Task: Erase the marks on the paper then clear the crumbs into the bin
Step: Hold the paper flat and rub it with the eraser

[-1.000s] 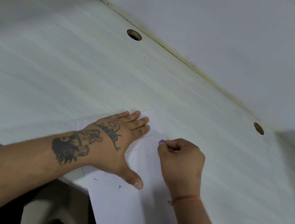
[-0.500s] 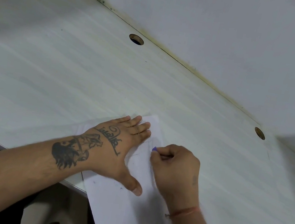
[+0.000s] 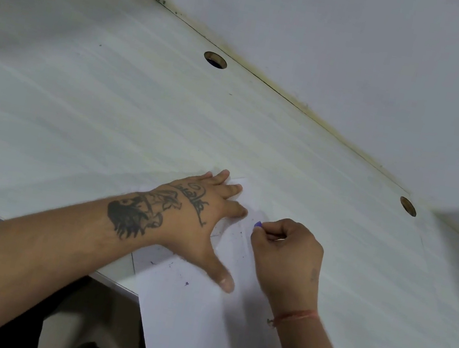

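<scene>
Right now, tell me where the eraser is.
In the head view, right of centre, the purple eraser is pinched in the right hand, its tip on the paper just right of the left hand's fingertips.

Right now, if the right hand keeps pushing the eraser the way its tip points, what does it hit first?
Likely the left hand: the eraser in the right hand points up-left at its index finger across a short strip of paper. Exact heading is uncertain.
</scene>
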